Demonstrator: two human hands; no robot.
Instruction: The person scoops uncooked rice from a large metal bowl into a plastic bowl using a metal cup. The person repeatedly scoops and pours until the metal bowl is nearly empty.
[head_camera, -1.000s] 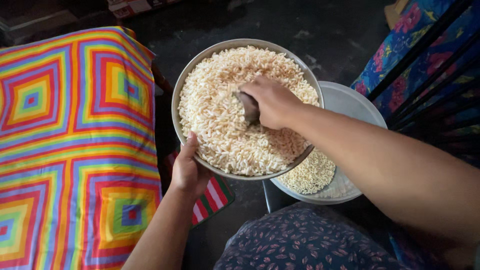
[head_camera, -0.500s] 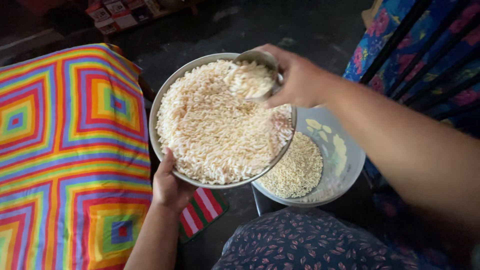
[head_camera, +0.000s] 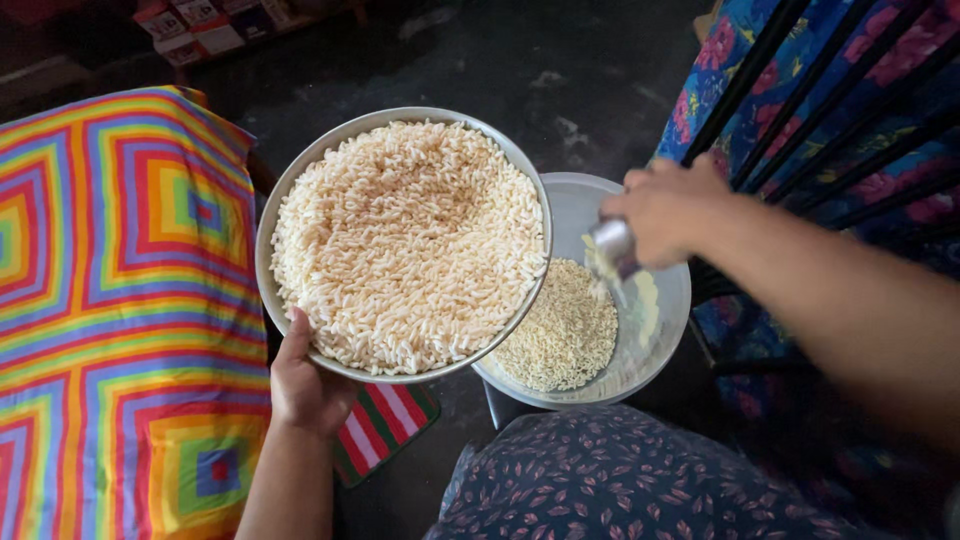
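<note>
You look down on a dim room with a dark floor.
At your left lies a cloth with rainbow squares; at your right, a blue flowered fabric behind dark bars. Small boxes stand at the top edge, and a striped mat is on the floor.

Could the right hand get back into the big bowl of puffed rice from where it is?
Probably yes. The right hand, gripping a small metal cup over the plastic tub, is right beside the big bowl. The puffed rice lies uncovered, with nothing in between.
</note>
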